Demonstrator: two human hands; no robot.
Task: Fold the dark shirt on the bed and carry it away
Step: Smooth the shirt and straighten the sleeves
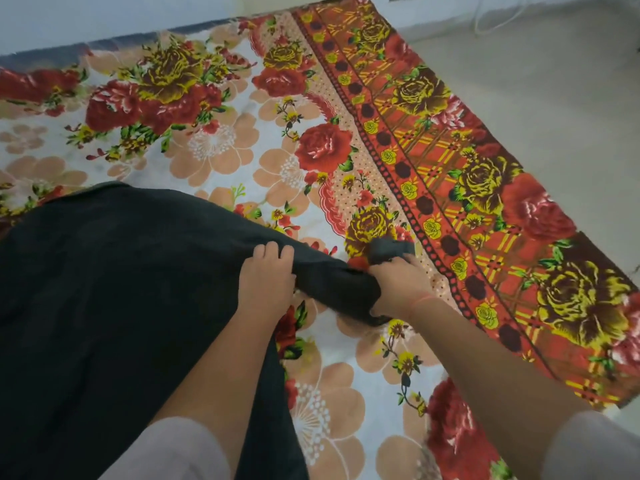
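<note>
The dark shirt (pixel 104 289) lies spread over the left and lower part of the bed, black and wrinkled. One narrow part of it, likely a sleeve, stretches to the right. My left hand (pixel 265 278) grips that part near the shirt's body, fingers curled over the cloth. My right hand (pixel 398 285) holds the sleeve's far end, and a bunch of dark cloth sticks up above its fingers. A thin red thread is tied round my right wrist.
The bed is covered with a floral sheet (pixel 214 140) of red roses and peach flowers, with a red and yellow border (pixel 450 174) along its right edge. Beyond that edge is pale floor (pixel 554 81). A wall runs along the bed's far side.
</note>
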